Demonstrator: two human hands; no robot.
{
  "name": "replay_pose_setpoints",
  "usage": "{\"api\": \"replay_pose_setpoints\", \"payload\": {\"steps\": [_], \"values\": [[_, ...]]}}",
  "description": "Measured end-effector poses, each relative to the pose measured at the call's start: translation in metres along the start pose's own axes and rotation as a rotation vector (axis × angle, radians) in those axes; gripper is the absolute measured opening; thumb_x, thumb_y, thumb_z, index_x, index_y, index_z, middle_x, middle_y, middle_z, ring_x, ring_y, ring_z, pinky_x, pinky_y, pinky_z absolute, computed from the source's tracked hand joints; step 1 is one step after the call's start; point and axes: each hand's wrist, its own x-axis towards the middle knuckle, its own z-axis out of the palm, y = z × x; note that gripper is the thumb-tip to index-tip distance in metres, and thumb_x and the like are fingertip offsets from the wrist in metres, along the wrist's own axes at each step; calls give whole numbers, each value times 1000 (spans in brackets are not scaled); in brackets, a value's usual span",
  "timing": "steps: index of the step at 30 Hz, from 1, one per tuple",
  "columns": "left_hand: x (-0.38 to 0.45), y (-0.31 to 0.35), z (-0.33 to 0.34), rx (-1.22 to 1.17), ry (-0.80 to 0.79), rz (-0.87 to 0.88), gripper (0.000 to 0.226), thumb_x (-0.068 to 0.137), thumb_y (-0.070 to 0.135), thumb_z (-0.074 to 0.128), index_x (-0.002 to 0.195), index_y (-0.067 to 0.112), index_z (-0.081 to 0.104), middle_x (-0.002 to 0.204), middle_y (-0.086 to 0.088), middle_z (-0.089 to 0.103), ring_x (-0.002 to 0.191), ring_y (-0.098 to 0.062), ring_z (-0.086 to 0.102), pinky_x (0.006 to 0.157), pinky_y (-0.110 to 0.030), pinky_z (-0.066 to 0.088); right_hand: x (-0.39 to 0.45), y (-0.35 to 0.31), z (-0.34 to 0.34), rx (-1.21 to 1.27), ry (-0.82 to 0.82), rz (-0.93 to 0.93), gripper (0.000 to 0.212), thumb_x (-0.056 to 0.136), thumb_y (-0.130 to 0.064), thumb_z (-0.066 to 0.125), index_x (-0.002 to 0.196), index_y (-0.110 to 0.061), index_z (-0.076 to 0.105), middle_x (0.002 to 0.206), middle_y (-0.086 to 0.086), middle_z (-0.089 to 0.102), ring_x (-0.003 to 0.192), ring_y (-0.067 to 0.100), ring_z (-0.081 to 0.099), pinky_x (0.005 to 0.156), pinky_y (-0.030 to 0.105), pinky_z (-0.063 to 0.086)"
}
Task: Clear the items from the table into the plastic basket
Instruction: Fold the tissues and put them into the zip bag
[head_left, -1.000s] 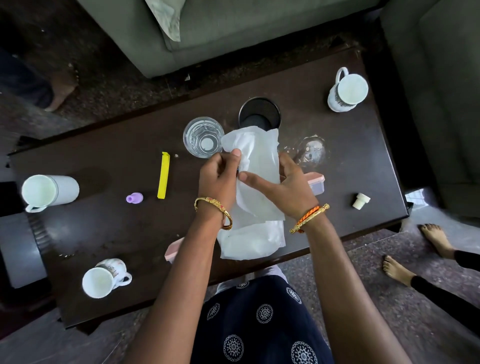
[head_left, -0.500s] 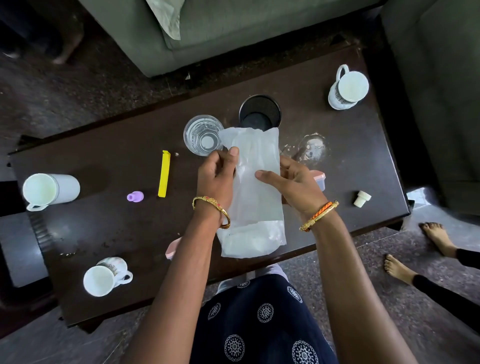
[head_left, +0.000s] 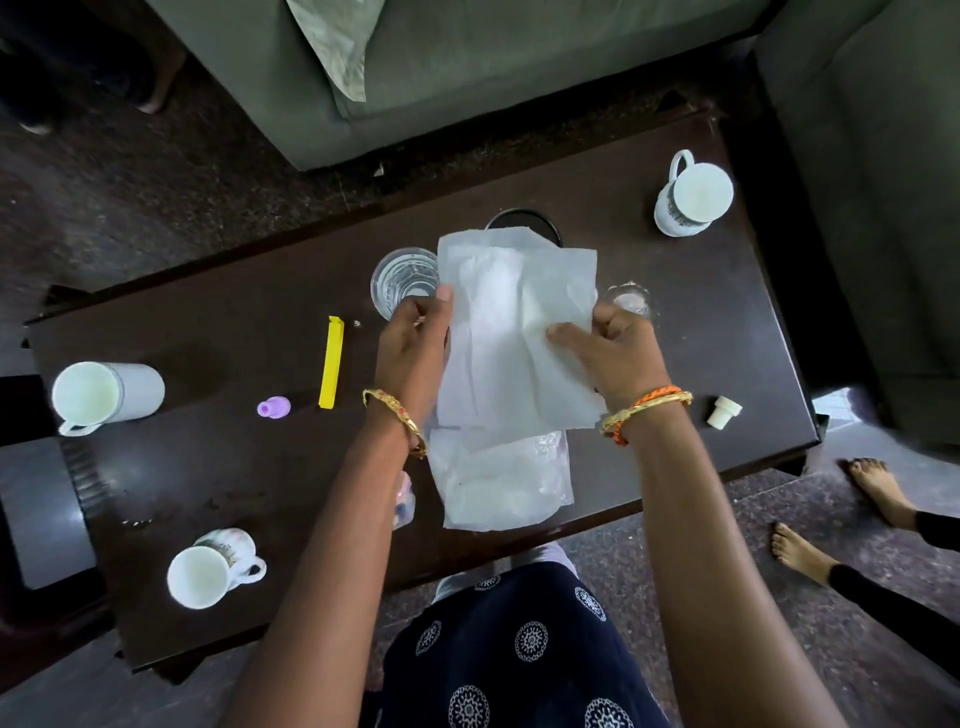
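Both hands hold a white plastic bag (head_left: 506, 364) spread wide above the middle of the dark table (head_left: 218, 467). My left hand (head_left: 413, 345) pinches its left edge and my right hand (head_left: 618, 353) grips its right edge. Behind the bag stand a clear glass (head_left: 402, 278), a dark tumbler (head_left: 524, 221) mostly hidden, and a small glass piece (head_left: 628, 299). A yellow clip (head_left: 331, 370), a purple cap (head_left: 272, 407) and a white cap (head_left: 722, 412) lie on the table. Three white mugs are at the far right (head_left: 693, 195), left (head_left: 106, 395) and near left (head_left: 210, 566). No basket is in view.
A pink-lidded small container (head_left: 404, 501) peeks out under my left forearm. A grey-green sofa (head_left: 493, 67) runs behind the table and an armchair (head_left: 883, 182) stands at the right. Another person's bare feet (head_left: 841, 514) are on the floor at the right.
The bag, folded narrow before, has been pulled apart and raised; my hands have moved away from each other, now covering most of the dark tumbler.
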Motion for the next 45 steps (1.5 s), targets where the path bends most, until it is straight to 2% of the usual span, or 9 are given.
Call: {"api": "replay_pose_setpoints", "payload": {"steps": [3, 8, 14, 19, 23, 28, 33, 38, 45], "values": [[5, 6, 2, -44, -154, -138, 73, 61, 69, 62, 108, 13, 61, 104, 3, 69, 98, -17, 65, 83, -35, 53, 2, -5, 1, 74, -52, 57, 8, 82, -8, 67, 90, -7, 69, 80, 6, 70, 66, 17, 66, 66, 30, 56], [6, 5, 6, 254, -82, 11, 30, 76, 25, 73, 103, 16, 63, 96, 1, 69, 86, -15, 67, 67, -26, 56, 9, -5, 7, 5, -63, 94, 19, 72, -27, 80, 85, -20, 68, 85, -4, 73, 75, 13, 71, 63, 24, 58], [15, 17, -2, 317, -67, 86, 16, 80, 17, 69, 95, 10, 69, 92, -8, 72, 80, -22, 68, 70, -33, 58, 19, -10, -3, -57, -51, 87, 22, 74, -17, 78, 95, -12, 71, 88, 2, 73, 73, 15, 70, 61, 26, 56], [22, 43, 0, 257, 43, 305, 19, 77, 15, 73, 88, 0, 70, 89, -13, 72, 85, -31, 70, 75, -45, 59, 22, -33, -1, 56, 13, -244, 14, 76, -3, 74, 84, -13, 71, 80, -2, 70, 64, 2, 65, 62, 20, 56], [28, 65, 13, 169, 99, 576, 20, 78, 16, 71, 98, 13, 70, 92, 7, 70, 83, 1, 66, 75, -17, 54, 33, -53, 9, 208, 149, -561, 28, 75, 3, 71, 88, -22, 68, 80, -15, 70, 76, -1, 64, 70, 17, 51], [52, 43, 27, 324, 179, 424, 28, 80, 20, 70, 102, 3, 67, 105, -12, 72, 99, -22, 66, 78, -19, 49, 56, -36, 28, 109, 259, -537, 23, 77, 8, 65, 93, -9, 68, 84, 4, 68, 79, 9, 61, 74, 26, 52], [62, 23, 40, 478, 164, 396, 29, 79, 9, 69, 107, 0, 64, 110, -17, 69, 104, -30, 63, 71, -12, 39, 69, -11, 37, 50, 333, -458, 14, 80, -1, 66, 92, -6, 68, 77, -2, 65, 71, 8, 57, 64, 32, 52], [60, 31, 45, 401, 204, 473, 19, 82, 8, 63, 98, -1, 67, 97, -19, 72, 91, -31, 66, 63, -11, 35, 71, -19, 34, 85, 443, -525, 14, 77, -1, 64, 88, -9, 66, 71, -10, 61, 64, -3, 51, 59, 15, 46], [70, 41, 65, 231, 3, 66, 28, 89, 29, 55, 107, 9, 61, 107, -11, 69, 100, -30, 64, 90, -43, 53, 77, -28, 34, 91, 380, -432, 18, 78, -7, 70, 89, -16, 60, 76, -10, 62, 64, -3, 56, 65, 15, 51]]}}
